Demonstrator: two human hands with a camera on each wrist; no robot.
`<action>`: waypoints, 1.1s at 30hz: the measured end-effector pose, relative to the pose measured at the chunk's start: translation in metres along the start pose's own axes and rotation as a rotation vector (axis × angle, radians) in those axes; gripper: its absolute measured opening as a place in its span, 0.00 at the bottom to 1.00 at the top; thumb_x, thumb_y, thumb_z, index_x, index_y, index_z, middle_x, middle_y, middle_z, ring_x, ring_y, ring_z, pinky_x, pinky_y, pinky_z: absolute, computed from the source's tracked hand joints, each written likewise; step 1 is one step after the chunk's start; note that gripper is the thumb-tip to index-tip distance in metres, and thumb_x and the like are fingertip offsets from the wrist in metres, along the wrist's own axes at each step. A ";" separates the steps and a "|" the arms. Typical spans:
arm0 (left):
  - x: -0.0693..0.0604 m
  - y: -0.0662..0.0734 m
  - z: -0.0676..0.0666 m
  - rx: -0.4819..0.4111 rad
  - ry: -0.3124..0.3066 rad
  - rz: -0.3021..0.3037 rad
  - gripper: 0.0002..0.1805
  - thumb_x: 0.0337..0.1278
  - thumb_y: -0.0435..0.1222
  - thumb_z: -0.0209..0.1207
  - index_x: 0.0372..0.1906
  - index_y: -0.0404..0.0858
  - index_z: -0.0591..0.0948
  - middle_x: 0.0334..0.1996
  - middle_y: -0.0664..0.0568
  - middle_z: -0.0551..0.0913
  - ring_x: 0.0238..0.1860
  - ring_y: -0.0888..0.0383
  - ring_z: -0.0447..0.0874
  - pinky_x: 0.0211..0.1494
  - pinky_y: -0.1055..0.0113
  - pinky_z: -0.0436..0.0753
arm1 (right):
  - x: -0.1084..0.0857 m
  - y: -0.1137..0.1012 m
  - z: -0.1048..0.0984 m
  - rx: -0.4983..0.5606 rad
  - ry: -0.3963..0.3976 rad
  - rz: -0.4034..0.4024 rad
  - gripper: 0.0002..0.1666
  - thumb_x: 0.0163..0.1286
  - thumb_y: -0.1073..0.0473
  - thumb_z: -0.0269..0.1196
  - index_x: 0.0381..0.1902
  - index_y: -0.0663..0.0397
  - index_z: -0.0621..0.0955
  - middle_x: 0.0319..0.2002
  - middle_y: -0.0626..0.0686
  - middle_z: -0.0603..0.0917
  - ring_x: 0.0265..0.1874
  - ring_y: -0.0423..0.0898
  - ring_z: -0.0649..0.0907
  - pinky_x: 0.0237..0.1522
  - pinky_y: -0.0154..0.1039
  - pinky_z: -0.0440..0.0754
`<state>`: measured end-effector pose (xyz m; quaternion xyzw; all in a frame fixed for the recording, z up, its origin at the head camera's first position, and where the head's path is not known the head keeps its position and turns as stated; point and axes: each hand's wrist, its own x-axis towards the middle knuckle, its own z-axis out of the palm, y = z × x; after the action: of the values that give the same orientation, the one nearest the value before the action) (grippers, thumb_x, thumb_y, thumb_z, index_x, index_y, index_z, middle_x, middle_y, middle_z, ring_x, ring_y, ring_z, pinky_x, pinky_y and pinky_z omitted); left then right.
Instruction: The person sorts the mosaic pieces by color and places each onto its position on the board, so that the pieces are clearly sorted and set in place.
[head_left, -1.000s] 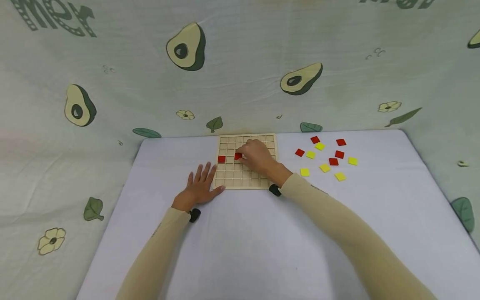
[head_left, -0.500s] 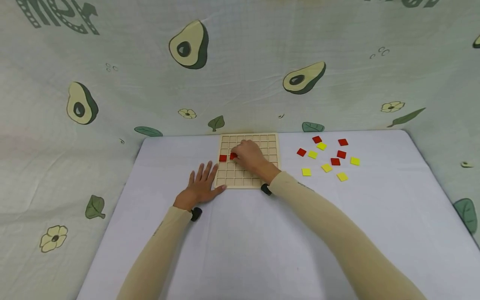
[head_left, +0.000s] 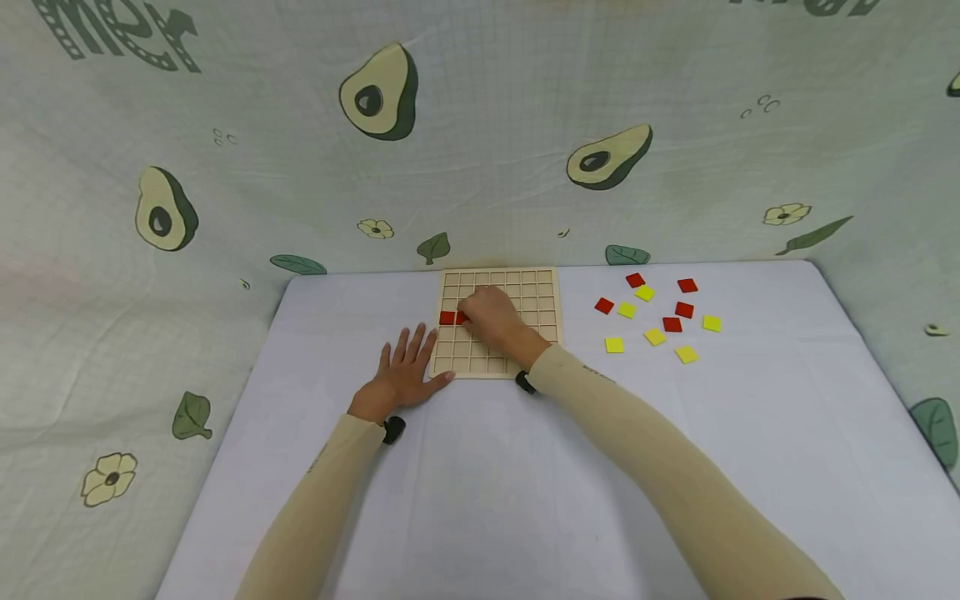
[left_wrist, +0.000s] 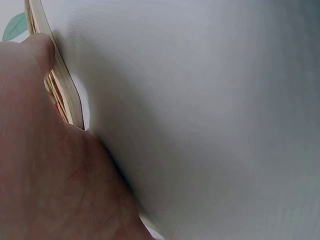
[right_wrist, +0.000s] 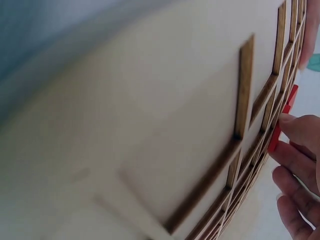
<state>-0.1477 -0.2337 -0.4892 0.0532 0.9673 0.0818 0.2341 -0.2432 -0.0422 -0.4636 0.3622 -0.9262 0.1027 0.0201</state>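
Observation:
A wooden grid board [head_left: 495, 365] lies flat at the back of the table. My right hand [head_left: 495, 319] is over its left half and pinches a red square tile [right_wrist: 276, 136] between thumb and fingers, low at the grid. Directly left of it, another red tile [head_left: 447, 317] sits in a cell by the board's left edge. My left hand [head_left: 401, 379] lies flat with fingers spread beside the board's lower left corner, its thumb at the board's edge. In the left wrist view the left hand [left_wrist: 60, 165] covers part of the board's side [left_wrist: 67, 85].
Right of the board, several loose red tiles [head_left: 672, 324] and yellow tiles [head_left: 655, 337] lie scattered on the white table [head_left: 480, 500]. A cloth backdrop [head_left: 480, 125] with avocado prints hangs behind the table's back edge.
My right hand has moved left across the board with the red tile, bringing it beside the other red tile. The left hand stays where it was.

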 end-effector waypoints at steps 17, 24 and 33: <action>-0.003 0.003 -0.002 -0.007 0.003 0.010 0.52 0.77 0.64 0.45 0.87 0.42 0.37 0.87 0.44 0.29 0.86 0.40 0.22 0.83 0.36 0.30 | 0.001 0.000 0.005 0.029 0.025 0.038 0.09 0.72 0.59 0.72 0.47 0.52 0.92 0.43 0.51 0.93 0.46 0.52 0.89 0.57 0.48 0.83; -0.004 0.003 -0.002 -0.012 0.008 0.019 0.52 0.77 0.64 0.45 0.87 0.42 0.37 0.87 0.43 0.28 0.85 0.40 0.21 0.83 0.36 0.30 | 0.001 -0.002 0.003 0.028 0.008 0.052 0.10 0.71 0.60 0.73 0.49 0.52 0.92 0.44 0.51 0.93 0.46 0.51 0.89 0.56 0.47 0.84; -0.004 0.001 -0.002 -0.036 0.012 0.031 0.52 0.77 0.65 0.44 0.87 0.42 0.37 0.87 0.43 0.29 0.86 0.39 0.22 0.82 0.35 0.30 | 0.002 -0.006 0.002 0.036 -0.045 -0.019 0.16 0.74 0.60 0.70 0.58 0.49 0.89 0.50 0.51 0.92 0.50 0.51 0.89 0.59 0.46 0.83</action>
<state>-0.1445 -0.2334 -0.4855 0.0633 0.9661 0.1029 0.2281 -0.2406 -0.0480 -0.4643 0.3734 -0.9210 0.1109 -0.0063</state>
